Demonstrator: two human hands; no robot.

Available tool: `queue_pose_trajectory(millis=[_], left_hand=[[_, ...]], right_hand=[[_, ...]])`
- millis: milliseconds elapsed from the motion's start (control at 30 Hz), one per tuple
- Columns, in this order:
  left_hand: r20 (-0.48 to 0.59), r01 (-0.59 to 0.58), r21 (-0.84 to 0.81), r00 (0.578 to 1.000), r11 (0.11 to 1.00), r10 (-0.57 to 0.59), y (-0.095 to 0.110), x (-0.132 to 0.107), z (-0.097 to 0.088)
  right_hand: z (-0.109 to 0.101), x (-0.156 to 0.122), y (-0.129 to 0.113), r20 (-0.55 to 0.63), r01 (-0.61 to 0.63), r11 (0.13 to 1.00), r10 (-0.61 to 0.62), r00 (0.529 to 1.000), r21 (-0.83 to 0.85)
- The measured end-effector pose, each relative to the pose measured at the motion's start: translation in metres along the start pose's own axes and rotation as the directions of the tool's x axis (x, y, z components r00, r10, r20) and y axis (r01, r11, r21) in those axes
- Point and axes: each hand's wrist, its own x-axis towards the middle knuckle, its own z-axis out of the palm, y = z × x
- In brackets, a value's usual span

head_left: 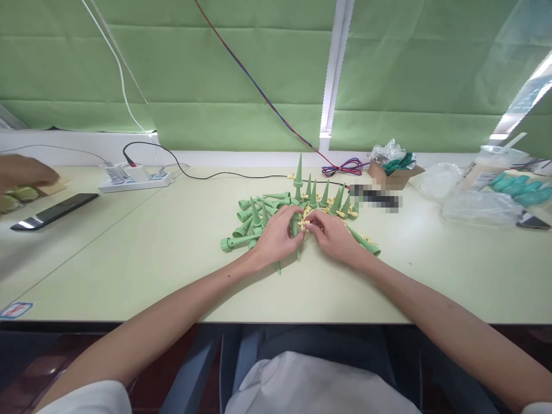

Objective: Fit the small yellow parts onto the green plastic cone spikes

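My left hand (278,236) is closed around a green plastic watering spike (295,225), whose pointed end hangs down below the fingers. Against its side, my right hand (334,237) pinches a small yellow plastic valve (304,223) between thumb and forefinger. The fingers of both hands nearly meet, so I cannot tell how far the valve sits in the spike. Around them lies a pile of similar green spikes (239,242), mostly on their sides at the left. Behind my right hand, several spikes (325,195) stand point up, with yellow valves among them.
A power strip (135,183) and a phone (56,211) lie at the left, near another person's hand (26,171). Coiled red and blue wire (345,167) and a small cardboard box (394,177) sit behind the pile. At the right stands a plastic cup (483,169) among plastic bags.
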Motion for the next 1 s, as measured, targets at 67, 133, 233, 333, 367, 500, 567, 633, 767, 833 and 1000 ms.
queue_pose_trajectory(millis=[67,133,233,333,367,500,567,633,767,833,1000], left_hand=[[0.003,-0.001,0.005,1.0,1.0,0.001,0.0001,-0.0002,0.0],[0.007,0.001,0.009,1.0,1.0,-0.001,0.0001,-0.0005,0.0],[0.008,-0.002,0.013,1.0,1.0,0.002,0.0005,-0.0007,-0.0001],[0.009,-0.004,0.014,1.0,1.0,0.004,0.0011,-0.0008,-0.0004],[0.012,-0.003,0.011,1.0,1.0,0.003,0.0014,-0.0009,-0.0005],[0.018,0.004,-0.003,1.0,1.0,-0.004,0.0018,-0.0012,-0.001],[0.016,0.006,-0.005,1.0,1.0,-0.006,0.0017,-0.0014,-0.0012],[0.016,0.007,-0.006,1.0,1.0,-0.007,0.0016,-0.0015,-0.0013],[0.007,0.011,0.002,1.0,1.0,-0.011,0.0019,-0.0011,-0.0013],[0.001,0.007,0.007,1.0,1.0,-0.007,0.0018,-0.0007,-0.0011],[-0.007,0.003,0.009,1.0,1.0,-0.003,0.0006,-0.0005,-0.001]], right_hand=[[-0.0004,0.0,-0.0006,0.005,-0.01,1.0,0.01,1.0,-0.004],[-0.001,0.0,-0.0018,0.008,-0.02,1.0,0.02,1.0,-0.016],[-0.0016,0.0001,-0.0035,0.011,-0.025,0.999,0.026,1.0,-0.043],[-0.0018,0.0006,-0.0038,0.019,-0.031,0.997,0.032,0.999,-0.072],[-0.0018,0.0007,-0.0037,0.021,-0.031,0.996,0.033,0.999,-0.081],[-0.0017,0.0009,-0.0033,0.023,-0.022,0.995,0.024,0.999,-0.094],[-0.0019,0.0008,-0.0038,0.022,-0.022,0.996,0.024,0.999,-0.086],[-0.0021,0.0007,-0.0048,0.019,-0.024,0.997,0.026,0.999,-0.075],[-0.0022,0.0002,-0.0068,0.013,-0.02,0.999,0.02,1.0,-0.043],[-0.0022,0.0,-0.0073,0.007,-0.013,1.0,0.014,1.0,-0.021],[-0.0025,-0.0006,-0.0073,-0.009,-0.001,1.0,0.001,1.0,0.021]])
